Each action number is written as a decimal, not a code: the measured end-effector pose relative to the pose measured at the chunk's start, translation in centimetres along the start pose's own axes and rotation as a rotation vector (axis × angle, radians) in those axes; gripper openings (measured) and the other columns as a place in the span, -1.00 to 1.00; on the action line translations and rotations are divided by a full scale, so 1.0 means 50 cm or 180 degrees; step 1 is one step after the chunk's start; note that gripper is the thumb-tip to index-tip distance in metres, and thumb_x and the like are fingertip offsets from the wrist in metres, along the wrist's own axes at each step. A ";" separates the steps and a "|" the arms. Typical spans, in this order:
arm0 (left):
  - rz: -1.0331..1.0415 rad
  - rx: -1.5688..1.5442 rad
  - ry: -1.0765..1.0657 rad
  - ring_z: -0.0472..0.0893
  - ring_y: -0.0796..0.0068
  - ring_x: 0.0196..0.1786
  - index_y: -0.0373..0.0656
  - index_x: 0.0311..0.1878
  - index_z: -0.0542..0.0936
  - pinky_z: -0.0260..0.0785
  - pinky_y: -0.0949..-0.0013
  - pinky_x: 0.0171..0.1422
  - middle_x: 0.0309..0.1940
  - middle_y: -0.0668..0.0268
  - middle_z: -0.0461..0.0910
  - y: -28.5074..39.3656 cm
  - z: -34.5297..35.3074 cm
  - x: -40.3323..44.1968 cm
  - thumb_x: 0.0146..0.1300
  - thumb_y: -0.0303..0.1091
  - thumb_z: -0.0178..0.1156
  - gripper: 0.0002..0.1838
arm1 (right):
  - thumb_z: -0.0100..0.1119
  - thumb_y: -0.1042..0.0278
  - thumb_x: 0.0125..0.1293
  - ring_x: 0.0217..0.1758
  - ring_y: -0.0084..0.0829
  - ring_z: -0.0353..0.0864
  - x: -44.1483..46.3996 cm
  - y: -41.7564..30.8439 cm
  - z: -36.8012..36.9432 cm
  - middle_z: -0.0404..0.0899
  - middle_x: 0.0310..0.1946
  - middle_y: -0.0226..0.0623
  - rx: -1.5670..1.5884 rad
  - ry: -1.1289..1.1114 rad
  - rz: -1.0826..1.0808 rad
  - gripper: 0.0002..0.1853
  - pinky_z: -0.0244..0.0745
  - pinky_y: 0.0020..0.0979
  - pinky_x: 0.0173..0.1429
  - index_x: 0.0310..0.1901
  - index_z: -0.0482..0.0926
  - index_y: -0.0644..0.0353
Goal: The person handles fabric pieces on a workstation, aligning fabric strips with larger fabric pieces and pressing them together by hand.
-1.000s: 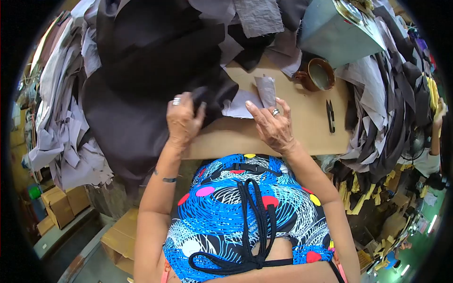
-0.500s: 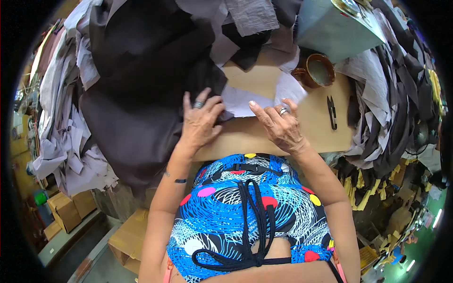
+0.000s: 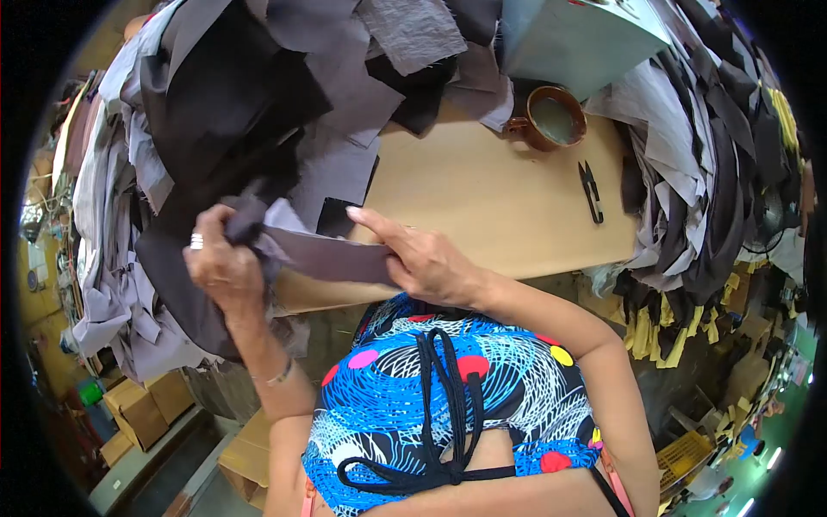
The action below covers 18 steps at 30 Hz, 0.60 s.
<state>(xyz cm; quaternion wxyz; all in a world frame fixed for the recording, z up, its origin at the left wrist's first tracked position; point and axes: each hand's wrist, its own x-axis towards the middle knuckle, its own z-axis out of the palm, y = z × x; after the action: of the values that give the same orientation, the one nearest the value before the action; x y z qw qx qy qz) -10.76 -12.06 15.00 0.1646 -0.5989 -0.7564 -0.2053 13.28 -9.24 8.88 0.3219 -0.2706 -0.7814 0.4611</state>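
Note:
My left hand [image 3: 226, 269] is closed around a bunched end of a dark grey-brown fabric piece [image 3: 332, 258]. Its other end is pinched in my right hand [image 3: 431, 265], whose index finger points out to the left. Between the two hands the fabric stretches as a band over the table's front edge, with a pale layer showing near the left hand. Behind the left hand, a large dark cloth [image 3: 233, 103] lies in a heap, and its nearer part is blurred. Pale grey fabric pieces [image 3: 340, 185] lie just beyond the band.
On the tan table [image 3: 482, 198] stand a brown mug [image 3: 556, 119] of cloudy liquid and, nearby, black thread snips [image 3: 593, 191]. A pale grey metal box [image 3: 577, 43] is at the back. Fabric piles [image 3: 680, 164] flank the table on both sides. Cardboard boxes [image 3: 142, 409] sit lower left.
My left hand has moved left and now grips bunched fabric. The right hand has come left and pinches the fabric's other end. The white piece at the table's middle is gone from there.

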 end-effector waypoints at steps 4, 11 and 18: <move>0.1462 0.0321 0.0597 0.58 0.28 -0.31 -0.04 -0.27 0.52 0.27 0.24 -0.12 -0.32 0.35 0.60 0.094 0.010 0.129 -0.09 -0.56 0.00 -0.72 | 0.00 0.64 -0.02 -0.27 -0.31 0.54 0.006 0.005 -0.017 0.53 -0.28 -0.13 0.1501 0.0423 0.0899 -0.18 0.43 -0.34 -0.09 0.37 0.04 0.12; 0.3321 -0.0281 -0.0296 0.51 0.46 -0.30 0.03 -0.33 0.43 0.21 0.35 -0.08 -0.36 0.39 0.45 0.262 0.337 0.135 0.08 -0.40 0.03 -0.92 | 0.11 0.63 0.03 -0.30 -0.57 0.37 -0.120 0.111 -0.038 0.42 -0.29 -0.33 0.0759 0.1499 0.1945 -0.10 0.36 -0.52 -0.18 0.42 -0.10 0.11; 0.2635 -0.0310 -0.0061 0.41 0.52 -0.01 0.08 -0.08 0.42 0.18 0.33 0.03 -0.03 0.44 0.40 0.270 0.357 0.079 0.08 -0.35 0.05 -0.71 | 0.11 0.64 0.04 -0.33 -0.55 0.37 -0.130 0.095 -0.036 0.42 -0.26 -0.28 0.0395 0.1205 0.1877 -0.09 0.38 -0.52 -0.23 0.42 -0.11 0.03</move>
<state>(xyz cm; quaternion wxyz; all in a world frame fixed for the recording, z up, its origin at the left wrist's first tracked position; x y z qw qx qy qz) 1.42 2.99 3.13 0.1977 -0.8614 -0.4427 -0.1518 19.46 -10.90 3.63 0.3300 -0.5451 -0.5667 0.5223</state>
